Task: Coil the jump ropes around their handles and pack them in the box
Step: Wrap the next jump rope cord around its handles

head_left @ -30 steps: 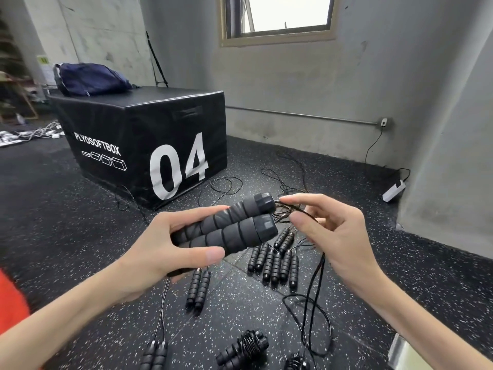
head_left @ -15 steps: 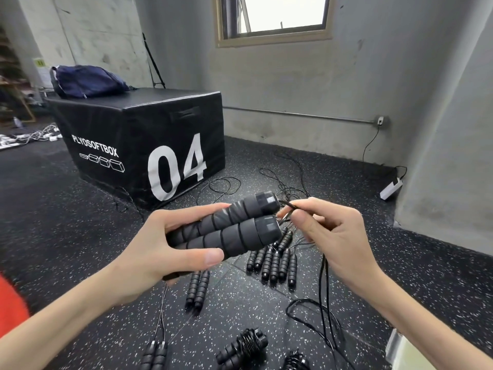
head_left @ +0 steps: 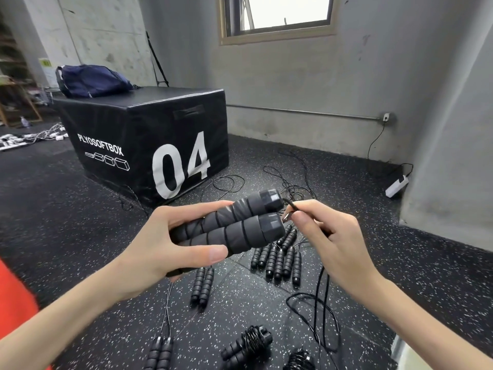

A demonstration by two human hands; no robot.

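Speckled black rubber floor [head_left: 80, 236] ran back to grey concrete walls, with a window [head_left: 280, 12] high at twelve o'clock. At the centre, the left hand [head_left: 160, 244] gripped a pair of jump rope handles [head_left: 234, 222] held side by side, thumb across the near one and fingers curled behind the far one, their capped ends pointing toward two o'clock. Just beyond those caps, the right hand [head_left: 333, 241] pinched the thin black rope [head_left: 289, 209] between thumb and forefinger; from under that hand, the rope fell in loose loops [head_left: 322, 316] to the floor at five o'clock.

Below the hands, a cluster of bare handles [head_left: 277, 257] lay in a row on the floor. A separate pair [head_left: 202, 287] lay at six o'clock, and another pair [head_left: 160, 353] at seven o'clock with cord running up from it. Two bundles already wound with rope [head_left: 248, 345] lay near the bottom edge, the second one [head_left: 298, 361] partly cut off. More loose rope [head_left: 288, 180] lay tangled on the floor farther back.

At ten o'clock stood a black plyo box [head_left: 149, 145] marked "PLYOSOFTBOX" and "04", closed on every visible side, with a dark blue bag [head_left: 90, 81] resting on top of it. A white power strip [head_left: 396, 185] lay by the wall at two o'clock. A pale corner of something [head_left: 405, 353] showed at the lower right edge; I could not tell what it was.
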